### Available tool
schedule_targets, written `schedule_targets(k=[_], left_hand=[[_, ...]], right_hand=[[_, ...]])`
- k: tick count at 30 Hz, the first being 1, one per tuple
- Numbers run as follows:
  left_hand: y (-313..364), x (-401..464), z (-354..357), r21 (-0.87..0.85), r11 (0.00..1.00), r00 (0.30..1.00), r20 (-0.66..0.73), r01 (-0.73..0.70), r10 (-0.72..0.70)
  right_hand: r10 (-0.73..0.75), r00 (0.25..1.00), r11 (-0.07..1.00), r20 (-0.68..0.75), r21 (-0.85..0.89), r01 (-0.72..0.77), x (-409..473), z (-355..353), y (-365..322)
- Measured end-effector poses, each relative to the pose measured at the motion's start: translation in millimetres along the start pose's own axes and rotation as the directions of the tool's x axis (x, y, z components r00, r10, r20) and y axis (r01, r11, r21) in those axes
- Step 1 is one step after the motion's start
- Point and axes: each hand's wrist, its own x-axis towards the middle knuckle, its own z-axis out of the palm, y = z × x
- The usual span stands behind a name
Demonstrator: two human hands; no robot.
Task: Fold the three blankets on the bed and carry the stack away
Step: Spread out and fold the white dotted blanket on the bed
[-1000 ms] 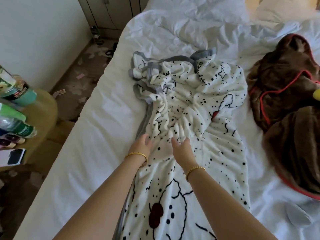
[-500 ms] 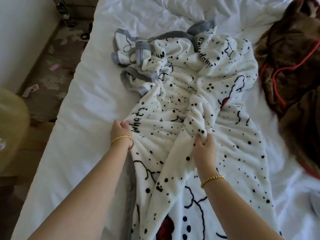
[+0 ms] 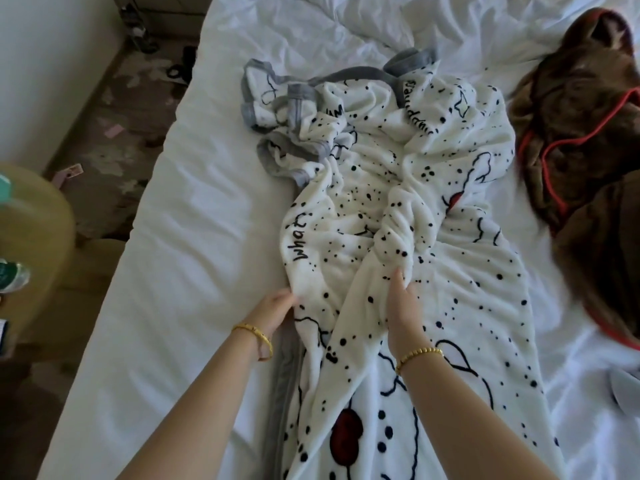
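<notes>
A white blanket (image 3: pixel 460 299) with black dots, cartoon drawings and a grey border lies rumpled down the middle of the bed (image 3: pixel 194 216). My left hand (image 3: pixel 273 311) grips its left fold beside the word "what". My right hand (image 3: pixel 403 310) grips a raised ridge of the same blanket near its middle. A brown blanket (image 3: pixel 588 133) with red trim lies bunched at the bed's right side, apart from both hands. A third blanket is not in view.
A round yellow side table (image 3: pixel 34 220) with bottles stands at the left. The floor strip (image 3: pixel 114 126) between wall and bed holds scattered scraps and shoes. Crumpled white bedding (image 3: pixel 346 26) lies at the head of the bed.
Both hands went from resting on the white blanket to gripping folds of it, and have drawn those folds back toward me. The view tilted down and left.
</notes>
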Motion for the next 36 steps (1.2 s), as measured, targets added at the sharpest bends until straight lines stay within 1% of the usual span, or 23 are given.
schedule_targets(k=[2,4,5,6,8,10,12,14,16,17,19,20,21,24,25,27,29,30,31,33,34,35,36], left_hand=[[-1.7,2.6,-1.1,0.03,0.998,0.996,-0.067,-0.05,0.052],[0.4,5.5,-1.4,0.183,0.978,0.975,-0.181,-0.097,0.13],[1.2,4.9,-0.8,0.228,0.969,0.976,-0.173,-0.093,0.134],[-0.5,5.5,0.5,0.255,0.965,0.984,-0.149,-0.059,0.099],[-2.2,4.4,7.2,0.398,0.916,0.996,-0.09,0.038,-0.002],[-5.9,5.1,11.7,0.498,0.865,0.99,-0.142,0.051,0.023],[-7.3,4.5,3.9,0.43,0.902,0.924,-0.358,0.036,0.133],[-13.3,5.3,-16.4,0.268,0.963,0.819,-0.559,0.025,0.134],[-21.6,2.9,-30.9,0.18,0.983,0.798,-0.599,0.046,0.073],[-23.7,0.4,-31.8,0.223,0.974,0.81,-0.579,0.046,0.095],[-23.5,-2.4,-25.5,0.382,0.924,0.821,-0.522,-0.016,0.23],[-21.9,-2.2,-22.1,0.426,0.903,0.821,-0.492,-0.061,0.288],[-18.5,-1.5,-19.2,0.418,0.904,0.829,-0.473,-0.084,0.296],[-8.1,4.0,-20.5,0.148,0.986,0.863,-0.485,-0.076,0.139],[-7.8,5.8,-23.8,0.119,0.99,0.873,-0.472,-0.077,0.124],[-7.6,7.9,-32.2,0.07,0.989,0.89,-0.43,-0.132,0.149],[-0.2,5.1,-35.4,-0.053,0.976,0.915,-0.363,-0.211,0.177],[4.7,3.0,-33.4,-0.084,0.96,0.92,-0.318,-0.267,0.228],[10.8,0.6,-28.2,-0.065,0.939,0.91,-0.274,-0.339,0.31],[22.7,-5.6,-9.3,0.104,0.87,0.864,-0.104,-0.482,0.492],[26.2,-8.2,4.9,0.215,0.827,0.85,0.023,-0.519,0.527],[26.6,-11.0,20.8,0.334,0.78,0.846,0.143,-0.529,0.513],[25.0,-12.5,35.7,0.433,0.739,0.854,0.205,-0.517,0.478]], right_hand=[[-0.013,1.0,1.0,0.006,0.028,0.013,-3.8,0.9,5.7],[-0.022,1.0,0.999,0.006,0.031,0.022,-7.8,0.3,9.1],[-0.028,0.999,1.0,0.016,0.014,0.028,-10.5,-0.2,11.2],[-0.041,0.999,0.999,0.035,-0.008,0.041,-13.5,-0.2,13.4],[-0.065,0.995,0.996,0.075,-0.054,0.069,-18.9,0.6,19.5],[-0.075,0.993,0.993,0.093,-0.087,0.083,-21.5,1.1,24.8],[-0.076,0.994,0.99,0.084,-0.116,0.086,-20.4,-0.1,28.5],[-0.09,0.994,0.985,0.054,-0.142,0.097,-19.0,-3.1,32.2],[-0.126,0.992,0.981,0.022,-0.145,0.128,-18.3,-6.9,36.1],[-0.136,0.991,0.981,0.009,-0.138,0.136,-19.3,-7.9,37.7],[-0.14,0.99,0.982,0.018,-0.123,0.142,-22.0,-7.3,41.1],[-0.134,0.99,0.986,0.044,-0.091,0.138,-23.7,-5.4,42.6],[-0.124,0.99,0.99,0.069,-0.057,0.128,-26.1,-3.4,42.9],[-0.114,0.99,0.99,0.077,-0.069,0.119,-30.8,2.0,39.5],[-0.121,0.991,0.989,0.049,-0.084,0.125,-31.1,2.8,37.6],[-0.134,0.991,0.988,-0.022,-0.085,0.132,-32.4,4.1,32.3],[-0.164,0.985,0.982,-0.058,-0.108,0.157,-30.6,6.1,28.7],[-0.188,0.98,0.976,-0.065,-0.128,0.179,-30.0,8.1,28.3],[-0.218,0.973,0.968,-0.073,-0.145,0.206,-29.8,10.3,28.2],[-0.273,0.956,0.95,-0.105,-0.189,0.25,-28.1,15.6,30.9],[-0.29,0.949,0.943,-0.124,-0.207,0.261,-27.1,18.1,33.0],[-0.297,0.945,0.939,-0.139,-0.219,0.263,-26.8,19.6,34.9],[-0.299,0.943,0.938,-0.149,-0.229,0.261,-26.9,20.3,36.3]])
